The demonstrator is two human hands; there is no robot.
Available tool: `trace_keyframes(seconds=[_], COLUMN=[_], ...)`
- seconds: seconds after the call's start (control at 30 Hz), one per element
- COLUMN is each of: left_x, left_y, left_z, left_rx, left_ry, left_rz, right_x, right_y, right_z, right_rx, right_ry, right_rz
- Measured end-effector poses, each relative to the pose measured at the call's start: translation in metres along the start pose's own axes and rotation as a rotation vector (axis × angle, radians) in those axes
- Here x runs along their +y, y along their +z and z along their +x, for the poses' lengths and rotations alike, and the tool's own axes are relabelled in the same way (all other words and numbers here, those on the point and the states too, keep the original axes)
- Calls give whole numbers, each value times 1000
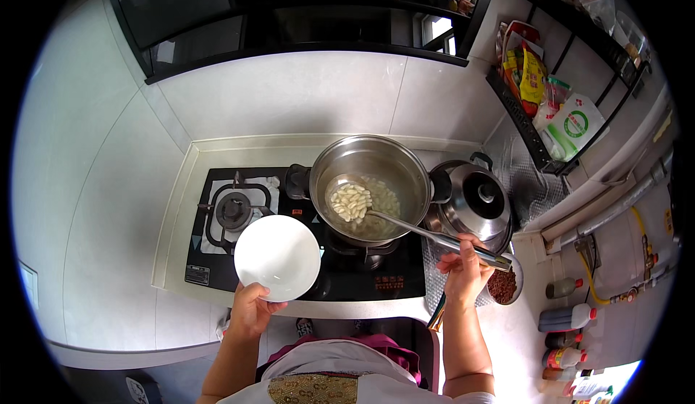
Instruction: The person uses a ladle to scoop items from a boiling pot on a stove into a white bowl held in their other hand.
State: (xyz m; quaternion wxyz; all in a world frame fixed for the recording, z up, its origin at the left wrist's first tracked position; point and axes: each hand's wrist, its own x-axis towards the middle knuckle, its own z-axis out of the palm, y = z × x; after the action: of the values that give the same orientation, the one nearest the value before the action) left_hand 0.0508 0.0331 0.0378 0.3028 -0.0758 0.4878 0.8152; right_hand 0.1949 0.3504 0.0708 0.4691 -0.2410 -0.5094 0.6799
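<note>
My left hand (253, 307) grips a white bowl (277, 257) by its near rim; the bowl looks bare inside and is held over the front of the gas stove (347, 290). In my right hand (466, 273) is the handle of a metal ladle (404, 223). The ladle's head, heaped with pale, bean-like pieces (350, 202), sits inside a large steel pot (369, 149). More such pieces lie in the cloudy liquid (386, 195) beside it. The pot stands on the right burner, its two black handles pointing left and right.
Left of the pot is a bare burner (233, 212). A steel lid (478, 200) with a black knob lies at the right. Behind my right hand is a bowl of dark red grains (503, 286). Several bottles (564, 317) line the right side, below a black wall rack (521, 121).
</note>
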Motion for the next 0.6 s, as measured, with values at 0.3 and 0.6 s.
trace_keyframes(seconds=[0.3,0.6], left_x=[-2,-2], left_y=[-2,-1], left_z=[1,0], left_rx=[1,18], left_ry=[-3,2], left_rz=[-11,0], right_x=[1,1], right_y=[-5,-11], right_z=[-3,-7], right_rx=[3,-11], right_ry=[-39,-52], right_rz=[35,37])
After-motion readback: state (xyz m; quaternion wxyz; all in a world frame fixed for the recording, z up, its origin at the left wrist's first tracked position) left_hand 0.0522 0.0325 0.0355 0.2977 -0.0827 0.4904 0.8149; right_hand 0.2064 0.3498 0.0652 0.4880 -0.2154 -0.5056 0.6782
